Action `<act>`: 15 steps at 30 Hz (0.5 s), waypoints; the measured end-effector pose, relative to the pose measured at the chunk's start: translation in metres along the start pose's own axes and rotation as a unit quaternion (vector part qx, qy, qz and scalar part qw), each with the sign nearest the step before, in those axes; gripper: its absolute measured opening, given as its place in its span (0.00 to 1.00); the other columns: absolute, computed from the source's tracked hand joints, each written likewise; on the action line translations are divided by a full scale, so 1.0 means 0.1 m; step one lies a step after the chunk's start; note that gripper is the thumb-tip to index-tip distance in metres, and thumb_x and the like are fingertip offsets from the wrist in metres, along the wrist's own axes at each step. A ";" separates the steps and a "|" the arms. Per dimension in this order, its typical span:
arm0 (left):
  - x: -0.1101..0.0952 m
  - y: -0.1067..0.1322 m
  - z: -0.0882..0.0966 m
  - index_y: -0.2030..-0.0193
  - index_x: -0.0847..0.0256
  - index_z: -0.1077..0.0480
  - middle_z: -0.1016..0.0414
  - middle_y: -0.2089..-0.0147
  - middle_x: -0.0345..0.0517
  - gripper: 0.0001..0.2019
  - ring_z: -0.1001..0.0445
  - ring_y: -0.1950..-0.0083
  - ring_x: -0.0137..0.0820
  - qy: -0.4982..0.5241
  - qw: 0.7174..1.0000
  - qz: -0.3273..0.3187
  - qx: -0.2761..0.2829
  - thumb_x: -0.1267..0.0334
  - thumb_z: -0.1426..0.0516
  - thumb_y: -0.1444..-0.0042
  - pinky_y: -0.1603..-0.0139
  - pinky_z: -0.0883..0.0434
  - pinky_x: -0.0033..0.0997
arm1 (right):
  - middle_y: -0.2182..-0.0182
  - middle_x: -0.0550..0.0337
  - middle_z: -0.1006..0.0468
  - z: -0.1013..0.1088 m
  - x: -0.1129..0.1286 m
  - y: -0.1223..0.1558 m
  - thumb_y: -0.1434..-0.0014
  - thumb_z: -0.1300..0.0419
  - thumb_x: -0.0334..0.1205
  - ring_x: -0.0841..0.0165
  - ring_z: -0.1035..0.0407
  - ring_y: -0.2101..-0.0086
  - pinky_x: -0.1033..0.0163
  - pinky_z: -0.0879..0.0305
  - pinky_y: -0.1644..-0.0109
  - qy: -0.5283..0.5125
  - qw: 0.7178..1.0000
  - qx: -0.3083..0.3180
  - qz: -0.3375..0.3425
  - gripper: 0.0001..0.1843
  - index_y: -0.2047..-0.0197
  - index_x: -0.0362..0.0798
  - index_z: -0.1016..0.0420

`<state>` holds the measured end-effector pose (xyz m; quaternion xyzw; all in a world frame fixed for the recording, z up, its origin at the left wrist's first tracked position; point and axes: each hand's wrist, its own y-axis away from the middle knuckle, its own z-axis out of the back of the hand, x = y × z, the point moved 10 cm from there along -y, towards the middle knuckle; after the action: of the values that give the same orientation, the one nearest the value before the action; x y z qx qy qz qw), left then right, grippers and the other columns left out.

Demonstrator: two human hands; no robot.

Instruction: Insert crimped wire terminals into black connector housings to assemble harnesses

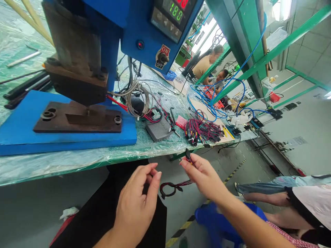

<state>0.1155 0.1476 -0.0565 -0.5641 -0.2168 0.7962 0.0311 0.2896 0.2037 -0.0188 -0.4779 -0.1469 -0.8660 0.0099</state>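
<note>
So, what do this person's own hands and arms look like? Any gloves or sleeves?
The left hand and right hand are bare: no gloves, rings or watch show. The right forearm has no sleeve over the part in clear view. Red-and-white checked cloth lies alongside; whether it's their sleeve, I can't tell.

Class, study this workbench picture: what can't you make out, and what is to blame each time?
All in the head view:
- Red figures on the controller: cut off by the top edge.
- Wires inside the right hand: hidden by its fingers.
- Palm of the left hand: hidden behind the hand's back.
- Wall notice: too small to read.
</note>
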 end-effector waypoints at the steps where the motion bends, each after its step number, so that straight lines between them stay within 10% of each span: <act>1: 0.06 0.03 -0.10 0.47 0.57 0.30 0.22 0.59 0.42 0.08 0.21 0.60 0.31 -0.010 1.000 -0.017 0.022 0.62 0.47 0.29 0.60 0.24 0.29 | 0.79 0.72 0.45 0.08 0.00 -0.10 0.39 0.40 0.61 0.73 0.55 0.78 0.65 0.56 0.76 0.019 1.000 0.016 -0.003 0.22 0.68 0.51 0.36; 8: 0.44 0.41 -0.73 0.60 0.58 0.24 0.22 0.65 0.42 0.10 0.22 0.66 0.35 -0.065 0.979 -0.132 0.145 0.70 0.47 0.33 0.63 0.27 0.37 | 0.83 0.74 0.48 0.44 0.06 -0.67 0.44 0.37 0.56 0.75 0.56 0.81 0.64 0.61 0.76 0.174 0.979 0.096 -0.055 0.21 0.75 0.49 0.34; 15: 0.52 0.49 -0.79 0.57 0.60 0.24 0.21 0.62 0.45 0.12 0.23 0.62 0.37 -0.104 0.969 -0.149 0.169 0.73 0.48 0.33 0.58 0.27 0.40 | 0.82 0.74 0.46 0.43 -0.03 -0.95 0.36 0.38 0.47 0.75 0.52 0.81 0.66 0.56 0.75 0.338 0.928 0.142 -0.073 0.19 0.75 0.48 0.34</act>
<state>0.1785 0.1432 -0.1429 -0.4259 -0.1626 0.8619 0.2219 0.3113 0.3058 -0.0233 -0.1385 -0.2911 -0.9445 0.0631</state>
